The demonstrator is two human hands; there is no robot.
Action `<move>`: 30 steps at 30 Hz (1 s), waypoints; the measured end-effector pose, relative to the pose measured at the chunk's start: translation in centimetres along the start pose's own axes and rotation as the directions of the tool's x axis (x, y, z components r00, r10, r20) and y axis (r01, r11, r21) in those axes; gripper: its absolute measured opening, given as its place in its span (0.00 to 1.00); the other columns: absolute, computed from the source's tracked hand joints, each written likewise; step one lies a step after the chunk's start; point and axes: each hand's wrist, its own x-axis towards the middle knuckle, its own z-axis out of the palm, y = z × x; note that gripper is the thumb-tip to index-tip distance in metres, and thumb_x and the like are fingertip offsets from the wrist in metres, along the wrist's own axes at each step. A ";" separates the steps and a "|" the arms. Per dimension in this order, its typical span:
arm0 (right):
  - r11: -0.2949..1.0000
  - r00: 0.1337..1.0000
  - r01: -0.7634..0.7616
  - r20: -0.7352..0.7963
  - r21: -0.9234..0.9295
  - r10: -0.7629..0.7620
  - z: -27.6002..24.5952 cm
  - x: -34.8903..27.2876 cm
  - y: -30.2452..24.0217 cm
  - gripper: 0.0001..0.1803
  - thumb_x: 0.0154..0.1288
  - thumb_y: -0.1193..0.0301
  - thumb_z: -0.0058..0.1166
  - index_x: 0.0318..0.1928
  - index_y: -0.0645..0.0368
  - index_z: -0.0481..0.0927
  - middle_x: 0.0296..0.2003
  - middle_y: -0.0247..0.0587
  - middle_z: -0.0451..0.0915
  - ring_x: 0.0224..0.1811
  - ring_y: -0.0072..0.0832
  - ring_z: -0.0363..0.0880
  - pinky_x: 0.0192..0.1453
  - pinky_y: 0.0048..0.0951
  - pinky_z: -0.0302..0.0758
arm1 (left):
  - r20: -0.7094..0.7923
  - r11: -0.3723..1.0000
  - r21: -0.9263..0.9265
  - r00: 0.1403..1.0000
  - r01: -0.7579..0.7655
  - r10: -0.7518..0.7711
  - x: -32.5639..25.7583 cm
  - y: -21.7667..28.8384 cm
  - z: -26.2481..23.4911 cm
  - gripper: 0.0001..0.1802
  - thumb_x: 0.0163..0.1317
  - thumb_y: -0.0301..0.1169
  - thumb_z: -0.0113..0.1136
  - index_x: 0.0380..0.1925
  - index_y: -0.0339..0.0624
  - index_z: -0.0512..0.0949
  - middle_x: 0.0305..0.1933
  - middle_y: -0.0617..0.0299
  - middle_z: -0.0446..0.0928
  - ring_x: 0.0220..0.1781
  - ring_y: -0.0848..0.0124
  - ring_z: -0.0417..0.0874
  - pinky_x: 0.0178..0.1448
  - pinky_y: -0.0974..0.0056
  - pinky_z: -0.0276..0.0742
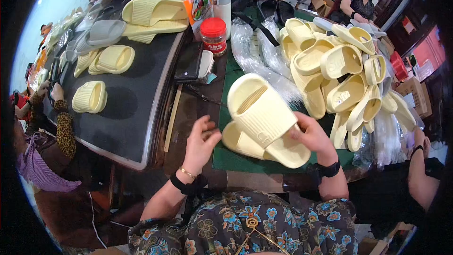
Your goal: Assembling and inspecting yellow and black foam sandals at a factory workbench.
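My right hand grips a pale yellow slide sandal near its heel end, thumb on top. The sandal is tilted, its ribbed strap facing up and its toe toward the far left. Beneath it lies a second yellow sandal on the green table mat, partly hidden. My left hand is just left of that lower sandal, fingers apart and a little bent, with nothing in it. To the right and farther off rises a heap of matching yellow sandals.
Clear plastic bags lie beyond the sandals. A red-lidded jar, a white bottle and a phone stand or lie between my mat and a black conveyor belt carrying sandals. Co-workers sit at left, far side and right.
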 end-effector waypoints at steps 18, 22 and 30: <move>0.618 0.954 0.131 -0.072 -0.775 -0.292 3.7 2.1 6.0 0.23 0.53 0.75 0.57 0.53 0.62 0.77 0.45 0.50 0.78 0.52 0.48 0.74 0.57 0.44 0.71 | -0.073 0.984 -0.155 0.992 0.088 -0.100 -5.1 -0.3 2.1 0.49 0.57 0.28 0.68 0.73 0.34 0.48 0.75 0.42 0.53 0.76 0.53 0.56 0.74 0.53 0.59; 0.702 0.956 0.065 -0.158 -0.710 -0.248 4.6 2.7 5.1 0.15 0.54 0.78 0.53 0.44 0.60 0.78 0.39 0.50 0.75 0.47 0.49 0.75 0.51 0.43 0.74 | 0.045 0.995 0.077 0.997 -0.064 0.060 -4.2 0.2 2.7 0.56 0.51 0.31 0.72 0.74 0.37 0.46 0.74 0.47 0.54 0.74 0.56 0.60 0.75 0.54 0.58; 0.783 0.836 0.100 -0.375 -0.614 -0.401 3.2 0.5 0.5 0.18 0.58 0.81 0.51 0.51 0.63 0.72 0.44 0.54 0.78 0.48 0.53 0.77 0.53 0.42 0.74 | 0.166 0.950 -0.308 0.981 -0.043 0.098 -1.8 2.7 3.4 0.52 0.54 0.24 0.64 0.75 0.39 0.44 0.74 0.48 0.57 0.73 0.61 0.62 0.74 0.58 0.58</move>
